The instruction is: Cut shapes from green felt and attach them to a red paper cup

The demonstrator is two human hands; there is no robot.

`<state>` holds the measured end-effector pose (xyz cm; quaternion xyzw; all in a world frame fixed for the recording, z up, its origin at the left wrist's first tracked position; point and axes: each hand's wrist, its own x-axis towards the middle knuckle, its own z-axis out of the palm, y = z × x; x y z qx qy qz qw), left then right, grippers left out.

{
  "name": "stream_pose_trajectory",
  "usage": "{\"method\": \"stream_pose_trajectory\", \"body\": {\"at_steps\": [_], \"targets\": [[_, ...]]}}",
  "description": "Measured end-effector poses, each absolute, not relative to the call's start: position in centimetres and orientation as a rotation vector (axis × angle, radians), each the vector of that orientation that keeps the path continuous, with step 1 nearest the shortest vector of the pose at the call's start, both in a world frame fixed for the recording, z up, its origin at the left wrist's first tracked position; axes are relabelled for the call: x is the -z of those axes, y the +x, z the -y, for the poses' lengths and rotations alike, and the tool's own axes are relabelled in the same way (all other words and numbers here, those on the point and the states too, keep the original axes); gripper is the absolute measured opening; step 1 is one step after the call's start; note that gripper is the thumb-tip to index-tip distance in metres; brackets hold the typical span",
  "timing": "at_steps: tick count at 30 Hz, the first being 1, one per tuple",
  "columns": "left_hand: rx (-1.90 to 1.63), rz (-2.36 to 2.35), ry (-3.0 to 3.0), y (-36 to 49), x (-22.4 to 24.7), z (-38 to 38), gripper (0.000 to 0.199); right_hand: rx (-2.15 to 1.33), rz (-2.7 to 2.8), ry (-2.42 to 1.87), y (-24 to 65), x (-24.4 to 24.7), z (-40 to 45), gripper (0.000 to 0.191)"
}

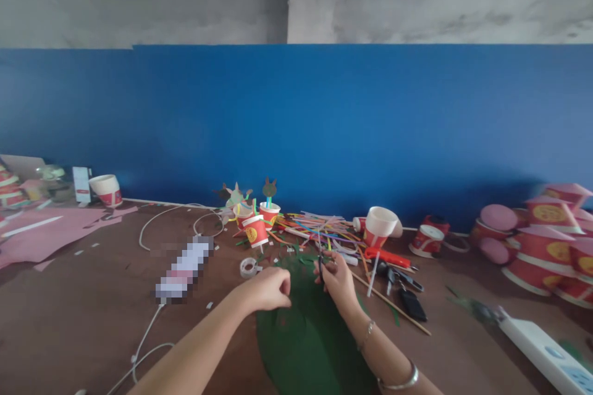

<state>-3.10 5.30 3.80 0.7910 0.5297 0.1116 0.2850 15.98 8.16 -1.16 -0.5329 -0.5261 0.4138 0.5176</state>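
A large sheet of dark green paper [310, 345] lies on the brown table in front of me. Over its left part is my left hand [271, 289], fingers curled and pressed together. Whatever it may pinch is hidden from view. My right hand [337, 278] is closed around the dark handles of small scissors [320, 259], whose blades point away from me above the paper's far edge. Small green scraps [303, 257] lie by that edge. Left of the paper is a roll of clear tape [249, 268].
Behind lie many coloured strips [319, 225], with red-and-white paper cups [256, 231] and a larger cup [380, 225] beside them. Keys [398, 281] and a thin wooden stick [393, 305] are to the right, near a white power strip [542, 345]. A phone [185, 268] with a cable is leftward.
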Motion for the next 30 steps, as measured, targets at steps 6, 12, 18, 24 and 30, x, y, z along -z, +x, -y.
{"method": "stream_pose_trajectory", "body": {"at_steps": [6, 12, 18, 24, 30], "targets": [[-1.149, -1.263, 1.324, -1.1, -2.5, -8.3, 0.019, -1.059, 1.224, -1.097, 15.6, 0.7, -7.9, 0.04], [-1.28, -0.977, 1.01, 1.8, 0.0, -8.3, 0.03, -1.192, 1.098, -1.016, 15.7, 0.6, -7.8, 0.048], [-1.367, -1.095, 1.137, 1.1, 1.0, -8.7, 0.03, -1.135, 1.095, -1.021, 15.8, 0.1, -7.6, 0.041], [-1.631, -1.006, 0.781, 0.6, 1.9, -10.0, 0.029, -1.383, 1.421, -1.033, 14.9, 0.4, -6.4, 0.035], [-1.706, -0.967, 0.801, 0.6, 2.0, -10.2, 0.031, -1.507, 1.558, -1.166, 14.3, 1.1, -6.0, 0.04]]}}
